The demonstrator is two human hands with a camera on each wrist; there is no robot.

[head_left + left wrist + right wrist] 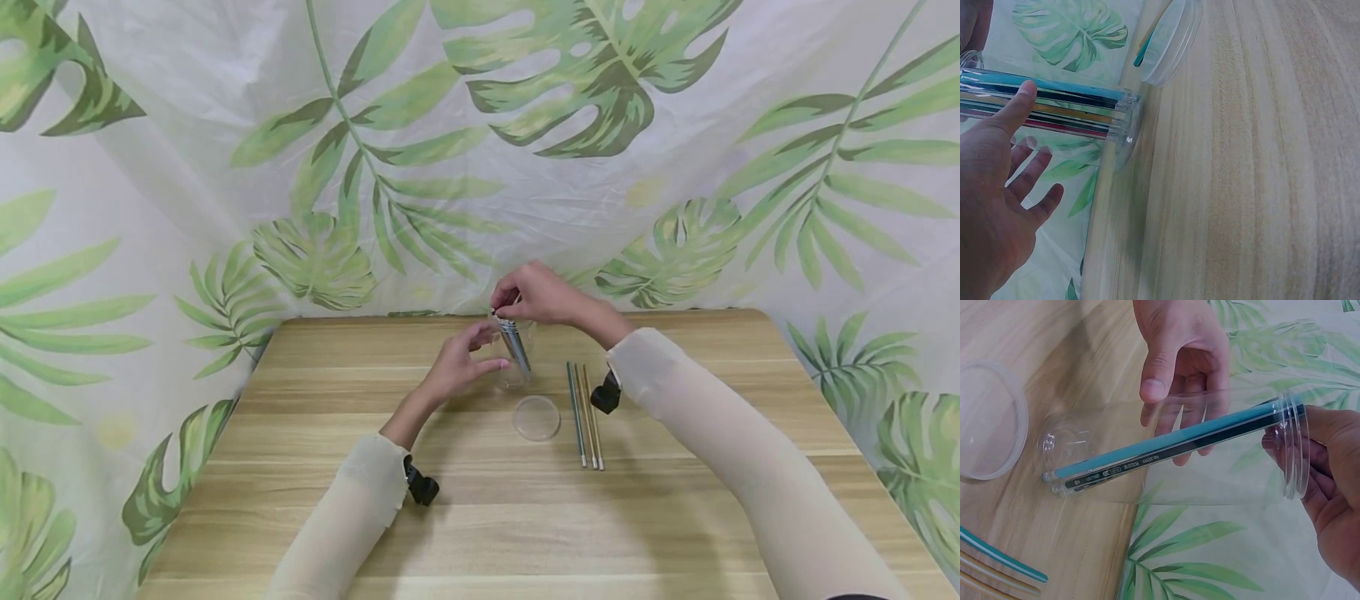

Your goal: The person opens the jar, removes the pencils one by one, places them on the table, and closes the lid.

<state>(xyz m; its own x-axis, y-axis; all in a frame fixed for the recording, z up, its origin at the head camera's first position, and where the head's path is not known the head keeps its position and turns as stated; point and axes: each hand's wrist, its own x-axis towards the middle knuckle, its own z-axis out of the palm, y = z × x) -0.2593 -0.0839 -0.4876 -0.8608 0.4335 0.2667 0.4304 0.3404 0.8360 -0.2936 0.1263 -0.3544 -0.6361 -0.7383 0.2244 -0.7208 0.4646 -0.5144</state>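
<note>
My right hand [538, 296] pinching pencils [1179, 437] in a clear jar [1229, 481], my left hand [456, 365] loosely spread beside it, round lid [536, 418] nearer on the counter [525, 533].

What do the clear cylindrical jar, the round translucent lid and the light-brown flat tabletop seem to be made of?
The clear cylindrical jar: probably smooth, glossy plastic, perhaps glass; it is see-through with bright highlights. The round translucent lid: likely plastic, duller finish; it looks slightly milky. The light-brown flat tabletop: wood or wood-look laminate, smooth; long grain streaks show.
</note>
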